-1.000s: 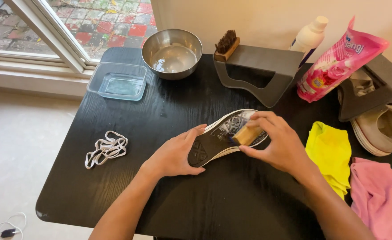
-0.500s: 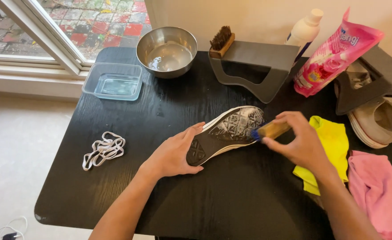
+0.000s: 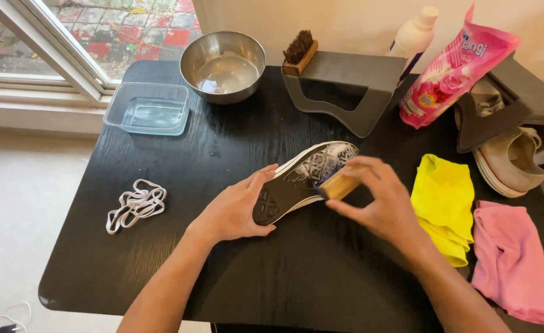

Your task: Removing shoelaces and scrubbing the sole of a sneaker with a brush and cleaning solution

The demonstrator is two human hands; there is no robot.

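Note:
A black sneaker (image 3: 290,182) lies sole-up in the middle of the black table (image 3: 161,259), its tread wet and soapy toward the toe. My left hand (image 3: 235,209) grips its heel end and holds it down. My right hand (image 3: 376,203) holds a small wooden brush (image 3: 338,185) with blue bristles, pressed against the sole's middle on the near edge.
A steel bowl (image 3: 222,57) of water, a clear plastic tub (image 3: 148,110) and white laces (image 3: 135,205) lie to the left. A second brush (image 3: 298,49) rests on a grey shoe stand (image 3: 346,83). A white bottle (image 3: 412,34), pink pouch (image 3: 454,65), beige shoe (image 3: 512,160), yellow cloth (image 3: 442,200) and pink cloth (image 3: 512,259) sit right.
My right hand has drawn the brush back from past the toe onto the middle of the sole. The left hand keeps its hold on the heel.

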